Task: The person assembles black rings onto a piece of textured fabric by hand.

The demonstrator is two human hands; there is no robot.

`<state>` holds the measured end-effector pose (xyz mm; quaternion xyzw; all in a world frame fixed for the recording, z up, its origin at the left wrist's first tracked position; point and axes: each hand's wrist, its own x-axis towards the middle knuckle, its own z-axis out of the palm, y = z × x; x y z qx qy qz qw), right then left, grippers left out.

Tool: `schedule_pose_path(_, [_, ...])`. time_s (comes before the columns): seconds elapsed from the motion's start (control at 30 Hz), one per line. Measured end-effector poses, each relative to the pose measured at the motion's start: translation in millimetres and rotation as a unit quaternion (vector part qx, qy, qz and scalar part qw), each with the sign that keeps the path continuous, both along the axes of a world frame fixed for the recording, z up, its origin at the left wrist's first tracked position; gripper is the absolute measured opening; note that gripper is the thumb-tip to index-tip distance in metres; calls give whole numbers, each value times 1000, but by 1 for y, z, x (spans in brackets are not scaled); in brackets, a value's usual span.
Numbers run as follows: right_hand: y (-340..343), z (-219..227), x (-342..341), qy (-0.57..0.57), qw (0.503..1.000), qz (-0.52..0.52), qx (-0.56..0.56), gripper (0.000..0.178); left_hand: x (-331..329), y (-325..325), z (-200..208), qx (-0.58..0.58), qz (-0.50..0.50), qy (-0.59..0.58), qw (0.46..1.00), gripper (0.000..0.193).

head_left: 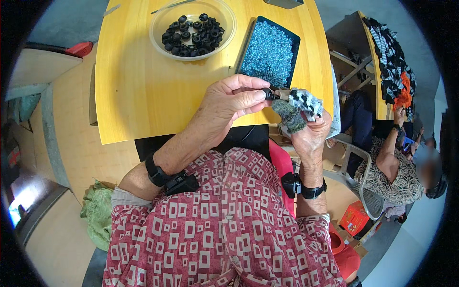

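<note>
In front of my chest, over the table's near right part, both hands meet at a small round black plastic part (267,93). The thumb and fingers of my left hand (234,99) pinch it from the left. My right hand (311,136) closes on it from the right, with cloth wraps (299,107) over its fingers: one grey-green knit, one black and white, one tan. These wraps hide the fingertips and part of the black part. Beyond the hands, a dark blue tray (297,52) holds many small shiny bluish pieces, possibly springs. A clear plastic bowl (154,34) holds many similar black parts.
The yellow wooden table (143,95) ends just before my lap. A thin stick (173,5) lies across the bowl's far rim. At right, another person (397,162) sits on a chair by a second table (367,52) heaped with cloth. A green sack (98,215) lies at lower left.
</note>
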<state>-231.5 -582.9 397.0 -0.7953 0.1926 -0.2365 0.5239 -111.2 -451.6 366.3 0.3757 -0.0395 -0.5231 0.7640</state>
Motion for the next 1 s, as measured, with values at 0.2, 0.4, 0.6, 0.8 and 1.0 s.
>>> schedule_pose_path(0.2, [1, 1, 2, 0, 999, 18, -43, 20, -2, 2, 0, 16, 2, -28, 999, 20])
schedule_pose_path(0.4, [-1, 7, 3, 15, 991, 41, -124, 23, -3, 2, -6, 31, 12, -132, 991, 19])
schedule_pose_path(0.6, [0, 6, 4, -4, 991, 40, -127, 25, -2, 1, -1, 14, 8, -47, 999, 19])
schedule_pose_path(0.8, [2, 11, 1, 15, 997, 28, -71, 30, -2, 0, -6, 6, -22, 59, 998, 18])
schedule_pose_path(1.0, [5, 18, 6, 28, 995, 36, -93, 24, -5, 2, -10, 3, -25, 84, 996, 19])
